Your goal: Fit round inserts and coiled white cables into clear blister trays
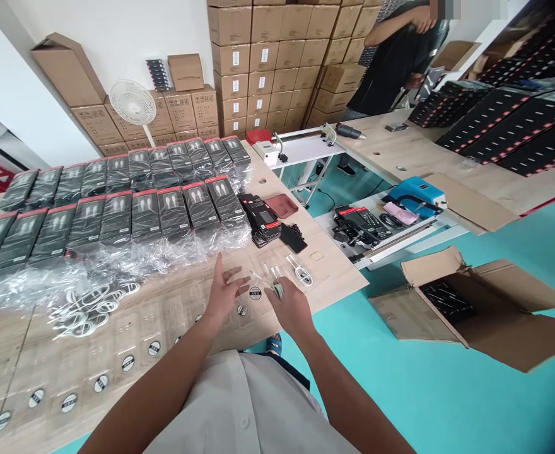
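Presently we pinch a coiled white cable in our right hand, above the wooden table. Our left hand is nearby, fingers spread, beside clear plastic trays; a second cable lies just beyond the right.

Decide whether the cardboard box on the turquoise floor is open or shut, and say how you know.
Open: the cardboard box has its flaps spread outward, and dark items show inside.
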`<state>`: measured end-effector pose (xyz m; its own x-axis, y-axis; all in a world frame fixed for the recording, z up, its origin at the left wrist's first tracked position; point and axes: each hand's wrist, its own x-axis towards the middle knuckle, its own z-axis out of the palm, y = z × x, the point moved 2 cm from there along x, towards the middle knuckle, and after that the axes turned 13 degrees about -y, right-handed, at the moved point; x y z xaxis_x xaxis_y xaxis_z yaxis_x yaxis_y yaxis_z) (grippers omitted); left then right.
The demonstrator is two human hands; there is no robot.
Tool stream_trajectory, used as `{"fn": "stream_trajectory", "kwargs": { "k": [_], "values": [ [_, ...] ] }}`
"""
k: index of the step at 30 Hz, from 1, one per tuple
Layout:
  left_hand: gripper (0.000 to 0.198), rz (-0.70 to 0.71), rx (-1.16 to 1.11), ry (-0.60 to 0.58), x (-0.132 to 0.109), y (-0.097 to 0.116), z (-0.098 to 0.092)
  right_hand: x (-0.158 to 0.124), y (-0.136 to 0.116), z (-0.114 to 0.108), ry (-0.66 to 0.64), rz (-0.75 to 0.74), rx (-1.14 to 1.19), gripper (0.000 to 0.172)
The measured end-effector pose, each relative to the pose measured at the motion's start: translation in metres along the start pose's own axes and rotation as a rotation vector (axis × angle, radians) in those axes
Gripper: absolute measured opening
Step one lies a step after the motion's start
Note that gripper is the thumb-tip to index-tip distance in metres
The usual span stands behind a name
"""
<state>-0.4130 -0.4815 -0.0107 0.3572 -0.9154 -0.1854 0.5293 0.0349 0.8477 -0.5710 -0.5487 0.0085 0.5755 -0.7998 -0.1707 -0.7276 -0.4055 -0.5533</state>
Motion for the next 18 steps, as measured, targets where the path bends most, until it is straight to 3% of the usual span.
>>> {"fn": "stream_trajectory", "kwargs": {
  "k": [7, 12, 15, 18],
  "values": [
    [0.077, 0.044, 0.052, 0.02, -0.026, 0.012, -0.012, -0.008, -0.023, -0.005, 0.073, -0.149, -0.156, 0.03],
    [0.033, 0.043, 0.048, -0.018, -0.035, 0.016, -0.01, -0.008, -0.034, 0.001, 0.069, -0.231, -0.214, 0.029],
    [0.03, 0.029, 0.001, -0.027, -0.037, 0.018, -0.009, -0.006, -0.035, 0.002, 0.033, -0.235, -0.145, 0.026],
    [0.022, 0.026, 0.002, 0.004, -0.035, 0.02, -0.011, -0.003, -0.034, 0.001, -0.082, -0.188, 0.115, 0.022]
  ]
}}
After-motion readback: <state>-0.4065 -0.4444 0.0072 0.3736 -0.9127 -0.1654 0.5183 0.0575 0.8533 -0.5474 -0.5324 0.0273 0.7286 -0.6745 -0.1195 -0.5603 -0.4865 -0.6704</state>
